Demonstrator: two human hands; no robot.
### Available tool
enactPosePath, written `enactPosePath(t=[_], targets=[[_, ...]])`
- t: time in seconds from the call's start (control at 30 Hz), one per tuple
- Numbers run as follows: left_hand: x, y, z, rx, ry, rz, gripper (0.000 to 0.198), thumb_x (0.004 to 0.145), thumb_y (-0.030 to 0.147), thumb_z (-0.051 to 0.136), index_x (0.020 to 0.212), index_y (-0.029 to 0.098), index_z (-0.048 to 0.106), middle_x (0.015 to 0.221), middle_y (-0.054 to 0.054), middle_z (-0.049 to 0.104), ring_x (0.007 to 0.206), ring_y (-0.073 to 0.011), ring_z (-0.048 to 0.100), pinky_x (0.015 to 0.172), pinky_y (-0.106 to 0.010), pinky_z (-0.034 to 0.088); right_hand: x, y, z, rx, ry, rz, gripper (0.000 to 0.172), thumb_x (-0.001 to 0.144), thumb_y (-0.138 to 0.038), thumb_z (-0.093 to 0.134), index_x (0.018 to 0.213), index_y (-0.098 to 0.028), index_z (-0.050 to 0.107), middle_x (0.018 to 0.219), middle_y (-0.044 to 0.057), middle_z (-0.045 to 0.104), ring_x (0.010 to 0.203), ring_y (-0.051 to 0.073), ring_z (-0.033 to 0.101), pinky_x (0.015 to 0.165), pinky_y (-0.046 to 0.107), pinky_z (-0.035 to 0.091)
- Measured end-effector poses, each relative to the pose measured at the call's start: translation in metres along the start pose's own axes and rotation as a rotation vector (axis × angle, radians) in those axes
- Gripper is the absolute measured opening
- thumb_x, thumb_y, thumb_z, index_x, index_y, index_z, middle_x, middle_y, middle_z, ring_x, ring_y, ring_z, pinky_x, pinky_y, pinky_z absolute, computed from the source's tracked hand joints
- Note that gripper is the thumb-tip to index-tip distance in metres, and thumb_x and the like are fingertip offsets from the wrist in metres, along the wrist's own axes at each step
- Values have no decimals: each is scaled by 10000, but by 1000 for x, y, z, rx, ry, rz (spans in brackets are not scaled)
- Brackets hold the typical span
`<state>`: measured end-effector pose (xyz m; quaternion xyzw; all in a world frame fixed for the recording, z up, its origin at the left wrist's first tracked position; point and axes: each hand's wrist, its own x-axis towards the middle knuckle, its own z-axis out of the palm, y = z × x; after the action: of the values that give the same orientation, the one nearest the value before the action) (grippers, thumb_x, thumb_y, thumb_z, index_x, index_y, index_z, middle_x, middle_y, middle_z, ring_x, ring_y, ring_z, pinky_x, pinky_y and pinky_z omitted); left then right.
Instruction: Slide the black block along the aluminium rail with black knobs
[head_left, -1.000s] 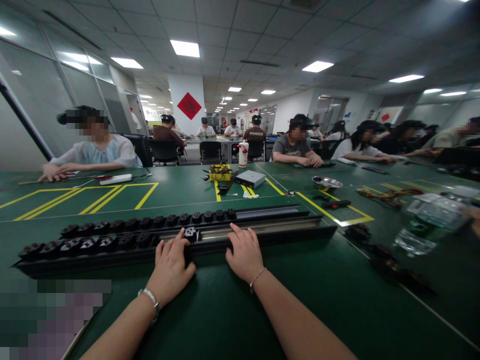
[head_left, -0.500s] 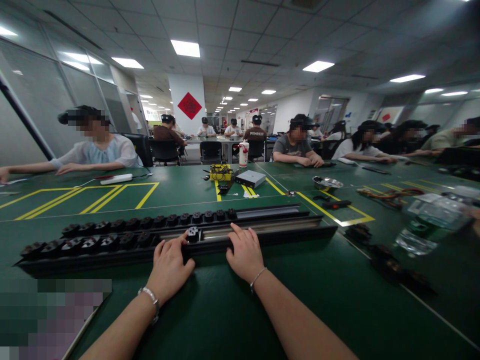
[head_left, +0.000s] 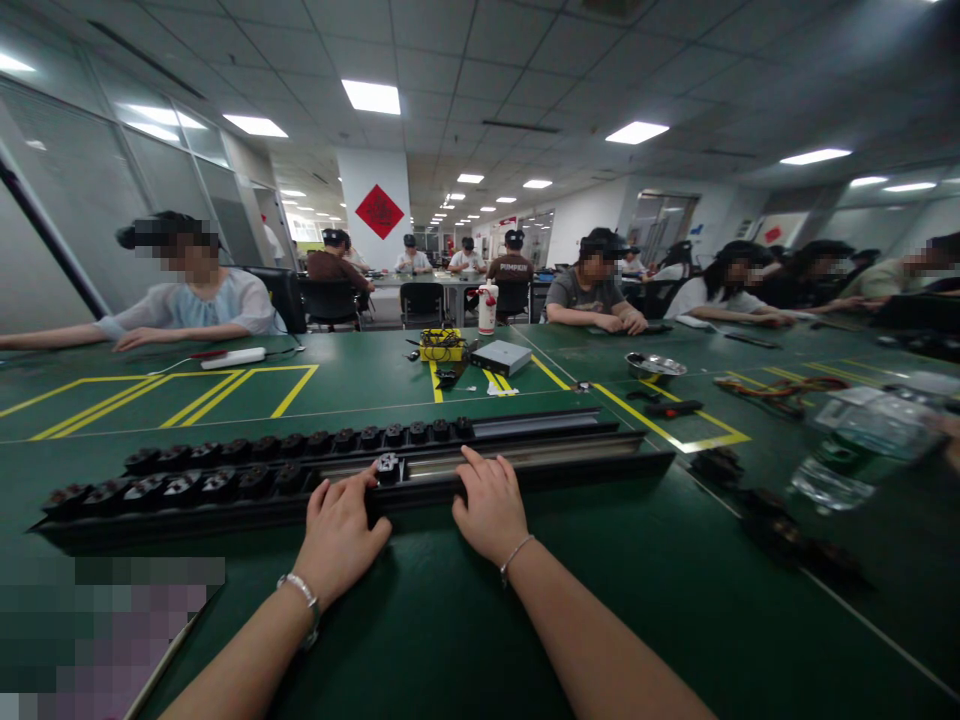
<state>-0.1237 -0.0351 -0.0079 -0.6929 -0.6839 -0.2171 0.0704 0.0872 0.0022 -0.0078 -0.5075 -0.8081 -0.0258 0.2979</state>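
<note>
A long black channel rail [head_left: 577,472] lies across the table in front of me, with several black socket modules [head_left: 253,480] seated along its left part. One separate socket module [head_left: 387,467] with a pale face sits further right in the rail. My left hand [head_left: 341,525] rests at the near edge, its index fingertip against or just beside that module and its thumb spread away. To the right, my right hand [head_left: 491,505] lies over the near wall with its fingers stretched out and its thumb apart. Neither hand grips anything visible.
Behind is a second rail [head_left: 540,425] with a row of modules. Loose black modules [head_left: 780,530] and a clear plastic bottle [head_left: 840,450] are on the right. Further back stand a grey box [head_left: 501,356], a yellow box [head_left: 441,345] and a metal bowl [head_left: 655,366]. Co-workers sit around the table.
My hands and the rails stay almost still. The pale-faced module looks very slightly shifted or turned beside my left fingertip. A co-worker's arm at the far left has moved outward.
</note>
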Motion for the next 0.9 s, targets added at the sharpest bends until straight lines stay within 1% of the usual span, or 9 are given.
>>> enactPosePath(t=[0.07, 0.17, 0.23, 0.33, 0.4, 0.47, 0.53, 0.7, 0.9], targets=[[-1, 1, 0, 8, 18, 17, 461, 708, 313, 455, 1149, 181, 463, 1144, -74, 589, 1090, -232, 493, 1061, -447, 190, 0, 0, 0, -4, -3, 4, 263, 735, -254, 536, 993, -233, 582, 1331, 15, 473, 1117, 187, 440, 1070, 381, 170], [-1, 2, 0, 16, 34, 48, 475, 713, 309, 459, 1161, 152, 456, 1165, -101, 578, 1098, -246, 484, 1040, -441, 243, 0, 0, 0, -2, -1, 2, 267, 736, -254, 534, 998, -234, 582, 1332, 13, 472, 1120, 187, 440, 1072, 383, 168], [-2, 2, 0, 11, 44, 63, 517, 719, 301, 458, 1204, 126, 422, 1202, -118, 556, 1097, -252, 483, 1016, -430, 285, 0, -1, -1, 1, 1, -1, 271, 738, -252, 530, 1004, -233, 582, 1334, 15, 471, 1123, 191, 439, 1071, 387, 169], [-2, 2, 1, 14, 76, 80, 603, 725, 294, 467, 1290, 121, 343, 1306, -126, 489, 1108, -252, 483, 1003, -424, 305, 0, -1, -2, 0, -3, 0, 272, 739, -251, 529, 1005, -234, 582, 1333, 22, 472, 1124, 197, 440, 1068, 393, 176], [-2, 2, 1, 41, 88, 97, 607, 724, 300, 475, 1296, 138, 355, 1368, -118, 435, 1128, -260, 474, 1004, -427, 301, 0, -1, -2, -3, -9, 0, 273, 739, -254, 530, 1007, -233, 581, 1332, 24, 472, 1124, 197, 440, 1066, 393, 178], [-3, 2, 2, 77, 79, 115, 574, 726, 313, 476, 1271, 145, 407, 1397, -109, 407, 1142, -271, 465, 1003, -431, 296, 0, 0, -2, -2, -11, -1, 271, 742, -256, 528, 1007, -232, 580, 1333, 24, 471, 1122, 196, 442, 1065, 392, 176], [-3, 1, 2, 100, 64, 125, 557, 732, 327, 470, 1258, 149, 436, 1392, -96, 419, 1146, -271, 462, 1002, -427, 294, 0, 0, -2, 0, -8, -1, 264, 743, -256, 526, 1000, -230, 580, 1331, 22, 473, 1117, 198, 444, 1064, 391, 175], [-3, 1, 1, 111, 42, 115, 575, 745, 336, 456, 1286, 144, 417, 1353, -76, 470, 1152, -256, 451, 1004, -417, 277, -1, 0, 0, 1, 8, -1, 251, 738, -250, 529, 983, -228, 580, 1327, 13, 476, 1110, 194, 444, 1064, 386, 171], [-3, 3, -2, 78, 14, 87, 577, 736, 343, 472, 1292, 194, 425, 1320, -57, 507, 1142, -250, 459, 1001, -424, 268, 0, -1, -1, -11, -7, 0, 264, 739, -246, 528, 997, -229, 581, 1333, 28, 471, 1118, 194, 442, 1062, 388, 178]])
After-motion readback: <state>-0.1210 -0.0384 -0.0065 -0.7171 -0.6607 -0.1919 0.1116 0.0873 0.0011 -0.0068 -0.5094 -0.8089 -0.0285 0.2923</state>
